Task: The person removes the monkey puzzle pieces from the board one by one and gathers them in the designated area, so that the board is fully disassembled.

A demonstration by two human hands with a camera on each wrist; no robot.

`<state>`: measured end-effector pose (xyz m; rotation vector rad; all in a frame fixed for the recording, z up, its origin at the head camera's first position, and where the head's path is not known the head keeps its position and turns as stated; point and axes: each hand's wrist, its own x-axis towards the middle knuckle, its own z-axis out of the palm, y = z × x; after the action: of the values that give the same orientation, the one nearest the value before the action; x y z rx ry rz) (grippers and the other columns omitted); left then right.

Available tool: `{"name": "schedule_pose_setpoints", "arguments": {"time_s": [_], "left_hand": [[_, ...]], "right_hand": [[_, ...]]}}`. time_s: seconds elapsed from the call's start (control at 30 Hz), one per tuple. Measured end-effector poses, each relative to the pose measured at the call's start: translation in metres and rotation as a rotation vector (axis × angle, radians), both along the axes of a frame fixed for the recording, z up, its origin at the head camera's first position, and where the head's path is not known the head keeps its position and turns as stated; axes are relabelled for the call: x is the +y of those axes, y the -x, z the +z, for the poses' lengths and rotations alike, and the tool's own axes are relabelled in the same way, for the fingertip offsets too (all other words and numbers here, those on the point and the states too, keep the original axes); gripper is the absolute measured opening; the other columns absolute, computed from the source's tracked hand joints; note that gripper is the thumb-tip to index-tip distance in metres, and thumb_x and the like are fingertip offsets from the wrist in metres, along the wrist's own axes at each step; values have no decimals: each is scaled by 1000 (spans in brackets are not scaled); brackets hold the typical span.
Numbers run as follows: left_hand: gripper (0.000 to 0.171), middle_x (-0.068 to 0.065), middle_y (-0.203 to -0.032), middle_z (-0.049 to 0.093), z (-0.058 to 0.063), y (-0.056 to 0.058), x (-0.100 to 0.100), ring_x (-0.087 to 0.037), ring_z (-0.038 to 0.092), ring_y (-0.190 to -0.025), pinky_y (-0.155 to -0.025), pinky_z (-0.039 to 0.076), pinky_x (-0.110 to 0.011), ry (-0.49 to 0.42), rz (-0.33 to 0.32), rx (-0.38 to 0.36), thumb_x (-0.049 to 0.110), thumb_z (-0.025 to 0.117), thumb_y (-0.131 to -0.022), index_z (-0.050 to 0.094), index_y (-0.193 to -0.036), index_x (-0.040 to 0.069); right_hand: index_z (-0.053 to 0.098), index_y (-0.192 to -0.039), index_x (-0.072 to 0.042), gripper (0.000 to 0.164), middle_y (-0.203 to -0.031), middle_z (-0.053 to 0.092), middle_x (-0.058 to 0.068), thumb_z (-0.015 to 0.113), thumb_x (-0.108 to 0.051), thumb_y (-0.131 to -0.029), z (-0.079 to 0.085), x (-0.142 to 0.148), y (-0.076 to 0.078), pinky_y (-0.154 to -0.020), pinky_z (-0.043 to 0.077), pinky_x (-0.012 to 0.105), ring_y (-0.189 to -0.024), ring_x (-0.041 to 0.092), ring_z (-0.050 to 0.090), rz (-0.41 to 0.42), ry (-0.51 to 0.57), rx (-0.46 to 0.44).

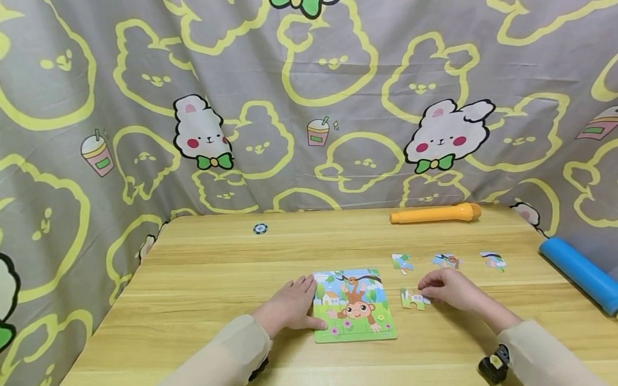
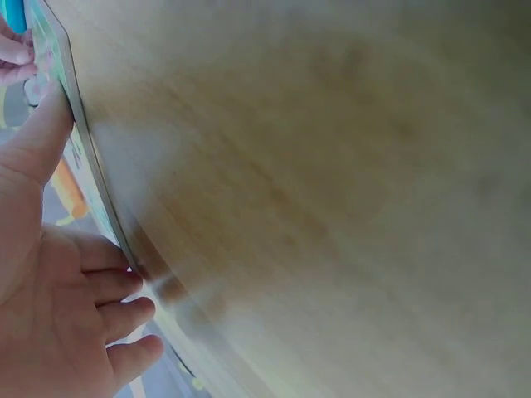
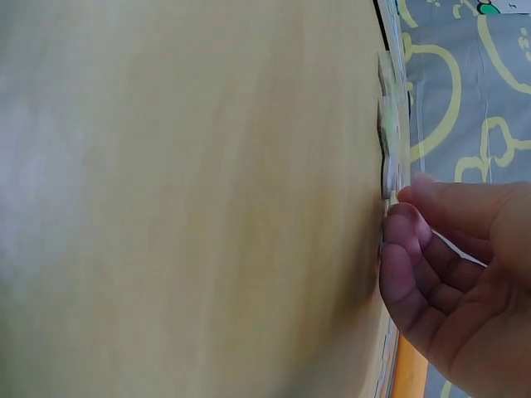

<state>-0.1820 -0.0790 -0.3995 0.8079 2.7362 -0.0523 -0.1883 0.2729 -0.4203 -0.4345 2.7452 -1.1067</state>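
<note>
A square puzzle board [image 1: 349, 326] with a monkey picture lies on the wooden table. My left hand [image 1: 293, 305] rests at its left side, thumb over the board's lower left and the other fingers loosely extended along the edge. In the left wrist view the left hand [image 2: 58, 307] touches the board's rim. To the right of the board, my right hand [image 1: 450, 289] pinches the right end of a puzzle piece [image 1: 412, 300] showing a white house and grass. The right wrist view has the thumb and forefinger of the right hand [image 3: 456, 274] together at the puzzle piece [image 3: 387, 157].
Three loose puzzle pieces lie behind the right hand: a left one [image 1: 401, 262], a middle one [image 1: 447, 260] and a right one [image 1: 492, 259]. Farther back are an orange microphone-shaped toy [image 1: 433, 213] and a round chip [image 1: 260, 228]. A blue tube [image 1: 590, 273] lies along the right edge.
</note>
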Motion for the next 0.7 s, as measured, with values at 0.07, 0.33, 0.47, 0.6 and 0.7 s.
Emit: {"name": "schedule_pose_setpoints", "arguments": {"time_s": [0.07, 0.33, 0.47, 0.6, 0.7], "left_hand": [[93, -13, -148, 24, 0, 0, 0, -27, 22, -135, -108, 22, -42, -5, 1, -2, 63, 54, -80, 28, -143, 0], [93, -13, -148, 24, 0, 1, 0, -27, 22, -135, -108, 22, -42, -10, 7, 0, 63, 55, -79, 28, -143, 0], [93, -13, -148, 24, 0, 0, 0, -27, 22, -135, -108, 22, -42, -9, 10, -4, 62, 55, -80, 28, -143, 0], [93, -13, -148, 24, 1, 0, 1, -28, 22, -135, -108, 21, -42, -10, 11, -8, 62, 56, -80, 28, -143, 0], [93, -14, -148, 24, 1, -1, 1, -28, 23, -134, -108, 21, -42, -10, 7, -5, 62, 55, -80, 28, -143, 0]], "right_hand": [[68, -92, -2, 10, -75, 60, -1, 62, -7, -87, 0, 0, 0, -50, 44, 25, -60, 14, 51, -4, -7, 0], [68, -92, -1, 9, -76, 61, -1, 61, -6, -87, 1, -1, 1, -51, 45, 25, -60, 13, 51, 18, -14, 15], [67, -94, 1, 11, -78, 62, 0, 61, -5, -87, 3, -3, 1, -51, 46, 25, -61, 13, 52, 32, -2, 16], [67, -96, 3, 12, -78, 61, 1, 60, -3, -87, 4, -4, 3, -51, 46, 24, -60, 13, 51, 38, 3, 20], [66, -96, 2, 12, -77, 60, 1, 60, -2, -87, 6, -7, 4, -50, 45, 24, -60, 12, 50, 31, -2, 30]]}}
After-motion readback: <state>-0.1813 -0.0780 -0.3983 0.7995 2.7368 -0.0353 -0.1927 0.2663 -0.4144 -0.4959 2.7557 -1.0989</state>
